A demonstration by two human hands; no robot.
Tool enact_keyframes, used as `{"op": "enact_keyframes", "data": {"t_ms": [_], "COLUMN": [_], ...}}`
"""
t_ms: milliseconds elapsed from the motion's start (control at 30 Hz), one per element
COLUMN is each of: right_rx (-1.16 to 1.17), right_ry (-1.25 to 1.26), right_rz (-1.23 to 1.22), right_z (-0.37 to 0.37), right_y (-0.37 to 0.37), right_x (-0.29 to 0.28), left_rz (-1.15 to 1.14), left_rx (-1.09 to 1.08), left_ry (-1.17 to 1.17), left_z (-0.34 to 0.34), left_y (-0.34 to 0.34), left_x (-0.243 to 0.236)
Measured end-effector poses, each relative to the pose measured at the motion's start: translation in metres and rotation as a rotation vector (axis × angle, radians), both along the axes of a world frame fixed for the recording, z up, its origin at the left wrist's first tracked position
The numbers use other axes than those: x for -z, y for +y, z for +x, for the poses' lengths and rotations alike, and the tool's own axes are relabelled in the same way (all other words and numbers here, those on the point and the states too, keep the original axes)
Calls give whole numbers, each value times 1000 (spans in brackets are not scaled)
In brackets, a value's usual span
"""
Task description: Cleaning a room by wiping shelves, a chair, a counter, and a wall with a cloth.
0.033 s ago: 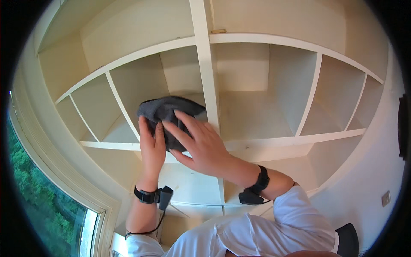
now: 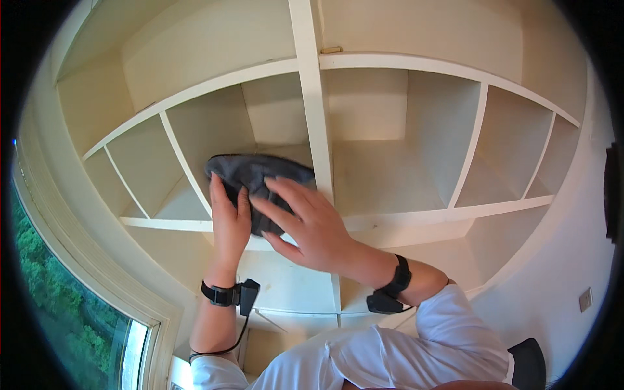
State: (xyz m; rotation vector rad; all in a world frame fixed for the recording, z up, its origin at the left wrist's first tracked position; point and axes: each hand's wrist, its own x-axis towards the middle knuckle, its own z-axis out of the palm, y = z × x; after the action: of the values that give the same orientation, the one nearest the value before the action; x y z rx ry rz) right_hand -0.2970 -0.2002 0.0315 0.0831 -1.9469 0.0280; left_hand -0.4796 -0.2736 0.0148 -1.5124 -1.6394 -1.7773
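A dark grey cloth item (image 2: 260,170), folded or bunched, is held up in front of a middle cubby of a white shelving unit (image 2: 312,97). My left hand (image 2: 229,221) grips the left part of it with thumb and fingers. My right hand (image 2: 312,227) rests on its front and right side with fingers spread and slightly bent, the index finger a little blurred. Both wrists wear black straps with small devices and cables.
Cubbies surround my hands above, below and to both sides. A small light-brown piece (image 2: 330,49) lies on the upper shelf edge. A window (image 2: 65,286) with trees outside is at the lower left; a wall socket (image 2: 585,299) is at the right.
The grey cloth item has shifted slightly downward, along with both hands. My right hand's fingers have moved a little lower and rightward across it.
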Motion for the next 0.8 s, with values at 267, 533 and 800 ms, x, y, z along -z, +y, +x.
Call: {"op": "enact_keyframes", "data": {"t_ms": [267, 533, 800], "right_rx": [323, 572, 548], "right_ry": [141, 101, 151], "right_rz": [76, 61, 122], "right_z": [79, 87, 85], "right_y": [62, 77, 83], "right_x": [37, 72, 78], "left_rz": [-141, -593, -857], "left_rx": [-271, 54, 95], "left_ry": [606, 554, 640], "left_z": [4, -18, -40], "left_y": [0, 38, 114], "left_x": [-15, -23, -18]}}
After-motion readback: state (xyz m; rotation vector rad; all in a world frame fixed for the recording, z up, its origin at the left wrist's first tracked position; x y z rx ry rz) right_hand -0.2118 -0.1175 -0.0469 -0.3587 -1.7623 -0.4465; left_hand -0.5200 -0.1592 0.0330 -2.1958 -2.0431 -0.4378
